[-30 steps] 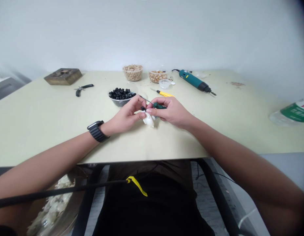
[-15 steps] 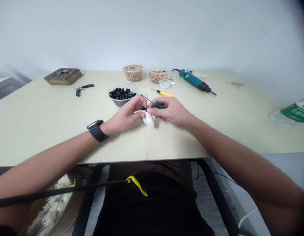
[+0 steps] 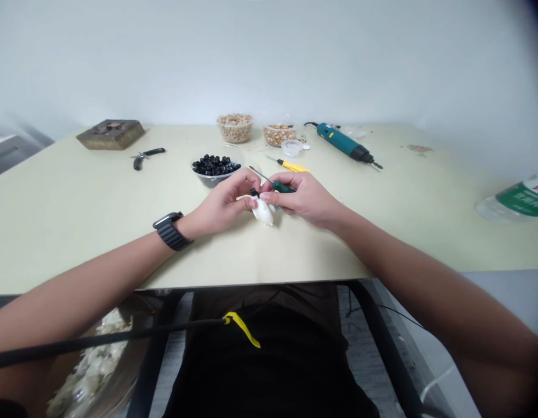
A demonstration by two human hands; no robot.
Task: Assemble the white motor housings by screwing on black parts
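Between both hands, just above the table, is a small white rounded piece (image 3: 264,213) with a black part (image 3: 254,192) at its top. My left hand (image 3: 228,200), with a dark watch (image 3: 171,230) on the wrist, pinches the white piece from the left. From the right, the thumb and fingertips of my right hand (image 3: 306,198) press at the black part. A small screwdriver (image 3: 281,186) with a green handle is tucked in the right hand, its thin shaft pointing up and left. Fingers hide part of the white piece.
Past my hands stand a tub of black pieces (image 3: 214,168), two tubs of tan bits (image 3: 235,129) (image 3: 279,136) and a yellow-handled knife (image 3: 293,166). Pliers (image 3: 142,158) and a block (image 3: 111,134) lie left; a green rotary tool (image 3: 345,144) and bottle (image 3: 519,197) right. Below left is a bin (image 3: 136,363).
Almost nothing differs. Both hands keep the same hold on the white piece, and the screwdriver stays in my right hand; the view has shifted very slightly.
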